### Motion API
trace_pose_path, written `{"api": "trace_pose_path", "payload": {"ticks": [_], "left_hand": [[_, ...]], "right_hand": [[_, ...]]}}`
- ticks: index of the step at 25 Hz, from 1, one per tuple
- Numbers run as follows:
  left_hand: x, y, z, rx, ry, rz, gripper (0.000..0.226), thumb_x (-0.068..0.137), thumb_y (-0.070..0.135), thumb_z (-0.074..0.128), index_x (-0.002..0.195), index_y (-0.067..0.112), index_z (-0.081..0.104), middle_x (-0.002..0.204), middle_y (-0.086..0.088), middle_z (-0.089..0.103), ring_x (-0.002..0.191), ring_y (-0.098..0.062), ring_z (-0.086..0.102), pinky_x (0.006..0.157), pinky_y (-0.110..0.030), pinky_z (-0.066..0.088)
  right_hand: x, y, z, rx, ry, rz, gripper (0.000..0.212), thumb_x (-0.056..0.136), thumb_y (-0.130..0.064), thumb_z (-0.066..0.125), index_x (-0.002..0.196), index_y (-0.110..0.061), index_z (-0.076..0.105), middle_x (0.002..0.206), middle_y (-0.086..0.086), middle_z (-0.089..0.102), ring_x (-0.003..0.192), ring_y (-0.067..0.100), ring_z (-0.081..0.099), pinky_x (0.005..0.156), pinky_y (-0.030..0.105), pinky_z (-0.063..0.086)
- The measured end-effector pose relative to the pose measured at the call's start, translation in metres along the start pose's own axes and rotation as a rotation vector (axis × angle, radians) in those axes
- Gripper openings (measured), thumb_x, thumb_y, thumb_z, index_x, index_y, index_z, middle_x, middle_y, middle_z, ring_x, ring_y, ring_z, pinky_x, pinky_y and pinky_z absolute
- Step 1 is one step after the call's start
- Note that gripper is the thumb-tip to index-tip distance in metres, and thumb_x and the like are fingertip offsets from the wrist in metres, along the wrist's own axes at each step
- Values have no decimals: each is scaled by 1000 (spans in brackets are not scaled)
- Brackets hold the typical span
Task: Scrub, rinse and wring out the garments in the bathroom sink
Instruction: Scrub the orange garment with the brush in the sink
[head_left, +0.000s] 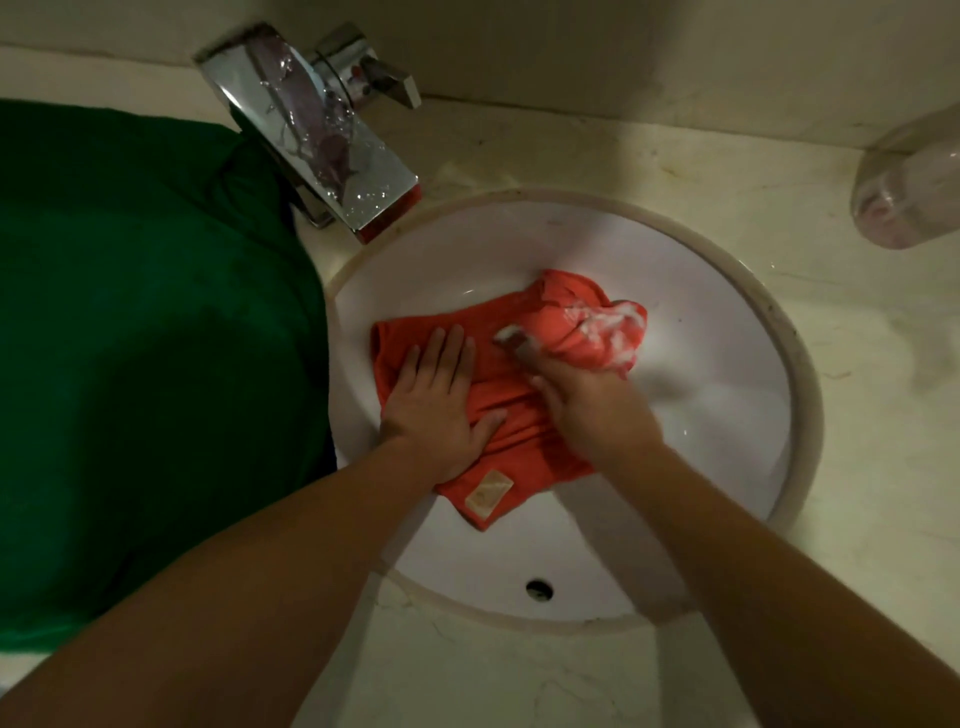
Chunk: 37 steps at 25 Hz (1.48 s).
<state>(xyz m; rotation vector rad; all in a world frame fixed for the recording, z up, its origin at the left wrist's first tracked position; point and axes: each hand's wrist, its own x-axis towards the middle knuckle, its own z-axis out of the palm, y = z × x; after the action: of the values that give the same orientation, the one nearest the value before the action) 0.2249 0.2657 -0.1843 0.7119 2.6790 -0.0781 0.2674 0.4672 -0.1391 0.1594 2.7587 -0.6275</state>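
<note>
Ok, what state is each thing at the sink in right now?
Orange garment: in the sink, sudsy at one end.
Left hand: flat, pressing the garment.
Right hand: gripping the bunched sudsy end.
Faucet: wet, no stream visible.
Green cloth: heaped on the counter.

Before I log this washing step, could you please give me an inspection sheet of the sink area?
Surface: pale stone counter around a white sink; tap wet with droplets.
Job's things: orange garment lies in the sink, soapy at its far right end; green cloth heaped on the counter left of the sink.
Clutter: clear container at the right edge, blurred.
Hands: left hand flat, pressing the garment; right hand grips a blurred dark tool, perhaps a brush, on the garment.
Cables: nothing seen.
Surroundings: plain wall behind the counter; dim light.
</note>
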Motion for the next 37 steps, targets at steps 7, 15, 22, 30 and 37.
{"api": "trace_pose_path", "payload": {"ticks": [7, 15, 22, 30, 37], "left_hand": [[0, 7, 2, -6, -23, -43, 100, 84, 71, -8, 161, 8, -3, 169, -14, -4, 156, -29, -5, 125, -47, -2], [-3, 8, -1, 18, -100, -50, 103, 79, 72, -16, 160, 9, -9, 169, -13, -11, 156, -28, -11, 125, -45, -5], [5, 13, -47, -39, -41, 33, 92, 90, 70, 6, 158, 13, 29, 164, -12, 27, 152, -30, 24, 122, -47, 17], [27, 34, -112, -47, 234, 161, 66, 101, 55, 31, 148, 12, 49, 152, -14, 48, 139, -36, 44, 115, -50, 32], [32, 43, -102, -18, 261, 73, 65, 101, 55, 32, 145, 10, 51, 149, -16, 51, 138, -35, 44, 115, -47, 29]], "right_hand": [[4, -9, -1, 45, 84, 111, 41, 106, -42, 44, 146, -45, 49, 118, 15, 72, 103, 41, 68, 87, 44, 55], [-3, 61, -30, 17, 90, 339, 42, 104, -41, 51, 145, -36, 55, 128, 20, 66, 113, 46, 62, 94, 48, 50], [-11, 37, -41, -63, -26, 279, 47, 108, -42, 40, 155, -36, 40, 131, 18, 49, 115, 45, 58, 93, 48, 50], [21, 47, -167, -12, 245, -112, 47, 104, -50, 42, 147, -34, 52, 114, 10, 57, 95, 38, 66, 77, 47, 58], [75, 79, -170, -105, 537, -164, 34, 101, -26, 58, 133, -20, 69, 116, 14, 68, 101, 40, 60, 83, 45, 51]]}}
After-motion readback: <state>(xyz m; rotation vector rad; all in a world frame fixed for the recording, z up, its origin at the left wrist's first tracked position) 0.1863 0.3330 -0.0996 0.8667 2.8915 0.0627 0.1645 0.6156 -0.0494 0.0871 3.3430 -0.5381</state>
